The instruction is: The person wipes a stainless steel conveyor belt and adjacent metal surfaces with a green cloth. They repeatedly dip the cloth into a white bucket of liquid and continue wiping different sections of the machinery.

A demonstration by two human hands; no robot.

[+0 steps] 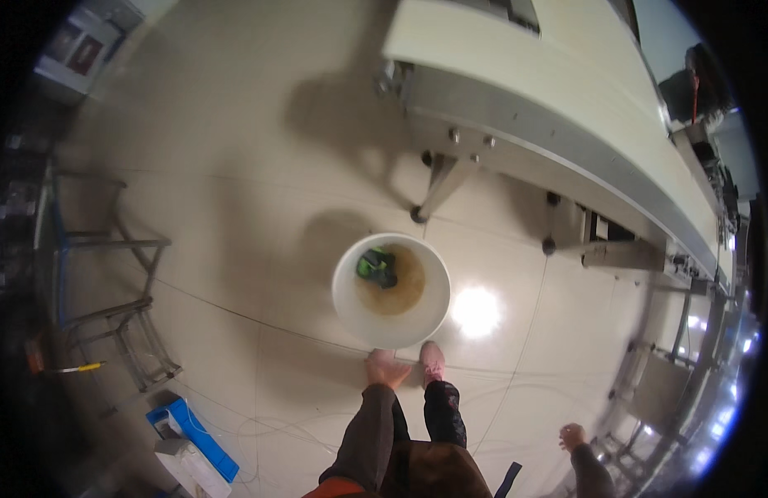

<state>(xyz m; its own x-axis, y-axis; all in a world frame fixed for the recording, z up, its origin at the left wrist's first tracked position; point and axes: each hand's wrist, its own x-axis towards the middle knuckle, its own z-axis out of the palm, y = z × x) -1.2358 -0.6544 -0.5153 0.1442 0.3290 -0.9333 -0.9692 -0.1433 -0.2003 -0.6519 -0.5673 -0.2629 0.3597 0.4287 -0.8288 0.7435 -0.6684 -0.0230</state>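
Note:
A round white bucket (344, 309) stands on the floor in front of my feet. Inside it lies a dark bundle with bright green parts (375, 267), over a yellowish-brown patch at the bottom; its kind is unclear. My left hand (386, 370) reaches down just short of the bucket's near rim, thumb apart from the fingers, with nothing visible in it. Whether it touches the rim cannot be told. Out to the right, away from the bucket, my right hand (573, 436) hangs with loosely bent fingers and holds nothing that I can see.
A long cream-topped machine table (525, 100) on metal legs fills the upper right. Metal frames (118, 245) stand at the left. A blue and white box-like thing (197, 444) lies at lower left, near thin cords (284, 427). My pink shoes (432, 358) are beside the bucket.

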